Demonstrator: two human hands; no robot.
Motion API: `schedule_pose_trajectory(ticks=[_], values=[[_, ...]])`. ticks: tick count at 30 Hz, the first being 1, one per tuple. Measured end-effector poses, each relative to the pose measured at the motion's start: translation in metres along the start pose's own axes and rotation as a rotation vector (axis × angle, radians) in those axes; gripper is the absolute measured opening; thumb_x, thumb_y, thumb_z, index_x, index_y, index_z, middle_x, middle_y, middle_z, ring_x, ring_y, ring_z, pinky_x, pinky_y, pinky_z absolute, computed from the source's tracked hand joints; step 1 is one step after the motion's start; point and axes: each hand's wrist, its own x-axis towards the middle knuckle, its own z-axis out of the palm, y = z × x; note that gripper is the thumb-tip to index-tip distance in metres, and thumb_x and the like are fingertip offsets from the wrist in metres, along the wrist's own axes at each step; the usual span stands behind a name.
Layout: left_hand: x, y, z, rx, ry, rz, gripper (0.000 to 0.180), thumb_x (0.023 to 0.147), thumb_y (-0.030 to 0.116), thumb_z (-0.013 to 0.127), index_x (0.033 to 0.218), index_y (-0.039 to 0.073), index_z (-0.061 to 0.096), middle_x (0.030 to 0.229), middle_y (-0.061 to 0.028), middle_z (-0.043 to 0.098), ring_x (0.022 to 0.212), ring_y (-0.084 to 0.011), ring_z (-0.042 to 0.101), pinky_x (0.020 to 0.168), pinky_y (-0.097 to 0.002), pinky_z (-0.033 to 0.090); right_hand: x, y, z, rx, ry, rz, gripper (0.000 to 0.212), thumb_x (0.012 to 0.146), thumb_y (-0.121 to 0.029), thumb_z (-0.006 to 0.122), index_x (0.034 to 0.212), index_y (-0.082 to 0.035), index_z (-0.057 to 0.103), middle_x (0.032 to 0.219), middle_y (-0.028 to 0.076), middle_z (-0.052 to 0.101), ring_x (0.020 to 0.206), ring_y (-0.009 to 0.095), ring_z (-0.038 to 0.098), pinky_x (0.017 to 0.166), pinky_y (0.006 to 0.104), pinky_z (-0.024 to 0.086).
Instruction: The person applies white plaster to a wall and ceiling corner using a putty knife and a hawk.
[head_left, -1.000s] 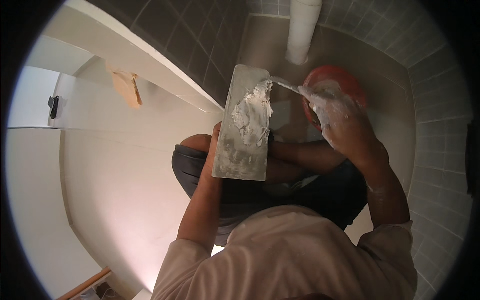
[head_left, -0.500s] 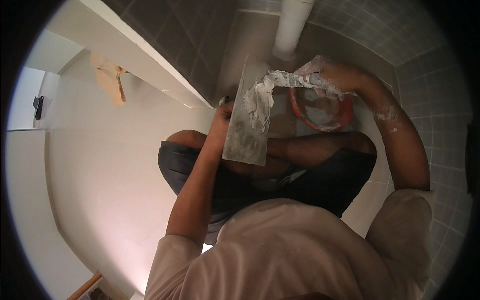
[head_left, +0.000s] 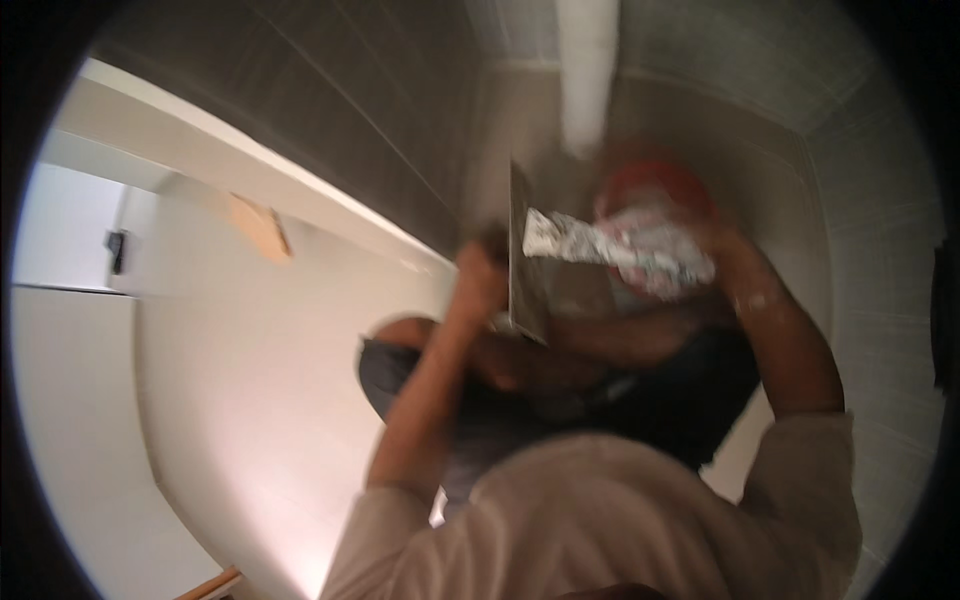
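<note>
One trowel point(head_left: 524, 290) fills the left grip point(head_left: 483, 277), one white-smeared spatula point(head_left: 572, 238) the right grip point(head_left: 688, 242). I see a red bucket point(head_left: 652, 182) at the trowel's two o'clock.

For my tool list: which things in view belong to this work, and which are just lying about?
Belong to the work:
flat plate, in left hand
white-smeared tool, in right hand
red container, probably

Apparently lying about:
tan piece, at left
small black object, far left

no legible text, labels, numbers, signs
</note>
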Motion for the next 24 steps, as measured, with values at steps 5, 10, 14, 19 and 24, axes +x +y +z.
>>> schedule_pose_trajectory(ticks=[5, 10, 14, 19, 24], values=[[-0.008, 0.019, -0.042, -1.285, -0.177, -0.886, 0.035, 0.093, 0.016, 0.06, 0.122, -0.005, 0.058, 0.111, -0.0141, 0.068, 0.1, -0.0235, 0.068, 0.082, -0.0359, 0.057, 0.012, -0.058, 0.059, 0.017, -0.138, -0.435, 0.049, 0.097, -0.017, 0.055, 0.142, -0.004, 0.043, 0.089, 0.013, 0.062, 0.064, 0.015, 0.058, 0.048, 0.0252, 0.047], [-0.039, -0.011, -0.008, -1.525, -0.15, -0.982, 0.04, 0.094, 0.018, 0.06, 0.128, -0.003, 0.053, 0.115, -0.0143, 0.065, 0.101, -0.0231, 0.067, 0.082, -0.0363, 0.058, 0.024, -0.139, 0.138, 0.133, -0.152, -0.9, 0.054, 0.092, -0.014, 0.056, 0.142, 0.002, 0.04, 0.098, 0.018, 0.061, 0.069, 0.017, 0.058, 0.048, 0.0277, 0.046], [-0.037, -0.008, -0.004, -1.328, -0.107, -1.036, 0.04, 0.097, 0.019, 0.058, 0.13, -0.002, 0.051, 0.118, -0.0154, 0.063, 0.103, -0.0247, 0.066, 0.082, -0.0365, 0.058, 0.067, -0.197, 0.175, 0.155, -0.213, -1.082, 0.044, 0.096, -0.015, 0.052, 0.135, 0.004, 0.045, 0.099, 0.015, 0.059, 0.076, 0.017, 0.055, 0.057, 0.0282, 0.047], [-0.047, -0.036, 0.035, -1.286, -0.051, -0.993, 0.041, 0.099, 0.025, 0.057, 0.131, 0.0, 0.051, 0.119, -0.0147, 0.062, 0.104, -0.0248, 0.064, 0.087, -0.036, 0.055, 0.102, -0.253, 0.203, 0.312, -0.369, -1.093, 0.006, 0.095, -0.005, 0.045, 0.096, -0.001, 0.05, 0.076, 0.012, 0.052, 0.067, 0.02, 0.055, 0.067, 0.0334, 0.053], [-0.037, -0.039, 0.039, -1.41, -0.116, -1.096, 0.039, 0.094, 0.024, 0.06, 0.124, -0.002, 0.058, 0.113, -0.0149, 0.067, 0.099, -0.0243, 0.066, 0.086, -0.0358, 0.052, 0.132, -0.289, 0.207, 0.495, -0.532, -1.069, 0.026, 0.091, -0.002, 0.046, 0.066, -0.007, 0.049, 0.051, 0.006, 0.043, 0.052, 0.021, 0.054, 0.065, 0.0339, 0.054]])
